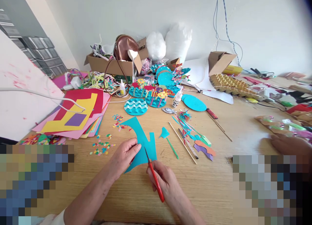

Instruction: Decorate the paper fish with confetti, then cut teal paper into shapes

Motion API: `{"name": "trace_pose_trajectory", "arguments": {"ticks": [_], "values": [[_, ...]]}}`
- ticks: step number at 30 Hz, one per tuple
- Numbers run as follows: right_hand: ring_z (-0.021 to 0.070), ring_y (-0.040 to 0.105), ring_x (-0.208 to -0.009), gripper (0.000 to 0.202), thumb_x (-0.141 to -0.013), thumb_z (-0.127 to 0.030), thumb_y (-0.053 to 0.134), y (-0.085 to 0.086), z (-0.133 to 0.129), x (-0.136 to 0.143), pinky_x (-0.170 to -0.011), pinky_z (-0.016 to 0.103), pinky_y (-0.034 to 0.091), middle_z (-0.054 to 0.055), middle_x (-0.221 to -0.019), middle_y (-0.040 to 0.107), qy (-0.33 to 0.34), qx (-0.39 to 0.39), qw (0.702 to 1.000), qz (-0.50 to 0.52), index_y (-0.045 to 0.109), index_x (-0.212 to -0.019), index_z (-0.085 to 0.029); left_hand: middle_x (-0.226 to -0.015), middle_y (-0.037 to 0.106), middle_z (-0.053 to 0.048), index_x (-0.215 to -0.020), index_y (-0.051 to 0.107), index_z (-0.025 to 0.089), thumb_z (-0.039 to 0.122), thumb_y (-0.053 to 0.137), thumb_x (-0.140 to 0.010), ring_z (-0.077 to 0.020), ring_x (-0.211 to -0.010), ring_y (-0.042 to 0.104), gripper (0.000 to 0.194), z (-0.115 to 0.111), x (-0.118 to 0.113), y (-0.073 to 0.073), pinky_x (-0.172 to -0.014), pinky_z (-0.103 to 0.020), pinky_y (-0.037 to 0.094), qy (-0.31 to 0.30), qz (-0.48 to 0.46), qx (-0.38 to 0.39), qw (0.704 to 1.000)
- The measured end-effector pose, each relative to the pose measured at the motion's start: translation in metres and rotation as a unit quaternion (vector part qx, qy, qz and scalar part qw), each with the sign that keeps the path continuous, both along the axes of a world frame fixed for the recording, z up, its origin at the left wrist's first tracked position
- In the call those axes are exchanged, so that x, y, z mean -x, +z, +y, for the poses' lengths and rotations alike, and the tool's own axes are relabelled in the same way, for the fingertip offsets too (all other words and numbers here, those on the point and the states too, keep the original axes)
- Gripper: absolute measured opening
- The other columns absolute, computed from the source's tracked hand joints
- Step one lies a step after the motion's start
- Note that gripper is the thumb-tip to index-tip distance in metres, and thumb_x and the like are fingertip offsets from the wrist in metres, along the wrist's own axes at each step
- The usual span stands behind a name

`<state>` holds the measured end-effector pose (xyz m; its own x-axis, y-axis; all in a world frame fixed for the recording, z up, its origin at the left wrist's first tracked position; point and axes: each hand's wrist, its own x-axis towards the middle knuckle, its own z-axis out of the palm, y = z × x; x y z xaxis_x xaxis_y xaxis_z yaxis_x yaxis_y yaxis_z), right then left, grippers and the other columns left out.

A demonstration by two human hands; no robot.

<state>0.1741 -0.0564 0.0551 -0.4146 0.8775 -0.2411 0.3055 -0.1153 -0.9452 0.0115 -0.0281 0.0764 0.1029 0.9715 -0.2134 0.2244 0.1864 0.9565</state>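
A blue sheet of craft paper [146, 139] with cut-out edges is pinched at its left side by my left hand [128, 153], thumb on top. My right hand [162, 176] grips red-handled scissors [155, 181]. Their dark blades lie over the lower middle of the blue sheet; whether the blades are apart I cannot make out. Right of the sheet are a small blue paper scrap [164, 132] and a green strip [172, 148]. Round paper confetti [102, 147] is scattered left of my left hand.
Stacked coloured sheets [73, 113] lie at the left. Blue wavy discs [136, 106], a glue bottle [177, 99] and wooden sticks [182, 143] stand or lie beyond the sheet. A cardboard box [112, 64] is at the back. Another person's hand [291, 143] rests at the right.
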Motion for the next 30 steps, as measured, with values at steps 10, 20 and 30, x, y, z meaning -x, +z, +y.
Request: {"name": "trace_pose_trajectory", "arguments": {"ticks": [10,20,30], "values": [[0.0088,0.037,-0.051,0.029,-0.085,-0.038,0.038,-0.003,0.001,-0.001,-0.049,0.021,0.028,-0.005,-0.053,0.038,-0.005,-0.003,1.0,0.006,0.04,-0.063,-0.019,-0.051,0.03,0.008,-0.06,0.036,0.021,0.041,0.042,-0.081,-0.0095,-0.047,0.028,0.03,0.0,-0.002,-0.006,-0.045,-0.023,0.023,-0.04,-0.003,0.004,0.999],[0.0087,0.036,-0.051,0.029,-0.085,-0.037,0.037,-0.006,0.002,0.0,-0.048,0.021,0.027,-0.005,-0.054,0.036,-0.005,-0.009,1.0,0.007,0.038,-0.063,-0.019,-0.051,0.031,0.008,-0.059,0.036,0.021,0.043,0.045,-0.078,-0.0092,-0.047,0.029,0.031,0.001,-0.002,-0.008,-0.044,-0.022,0.024,-0.029,-0.034,0.021,0.999],[0.0081,0.032,-0.05,0.034,-0.085,-0.041,0.038,-0.004,0.001,0.001,-0.048,0.021,0.027,-0.005,-0.054,0.034,-0.016,-0.029,0.999,-0.001,0.038,-0.06,-0.019,-0.052,0.032,0.008,-0.06,0.037,0.02,0.042,0.046,-0.079,-0.0094,-0.048,0.03,0.03,-0.002,-0.001,-0.012,-0.045,-0.022,0.025,-0.015,-0.04,0.027,0.999]]}}
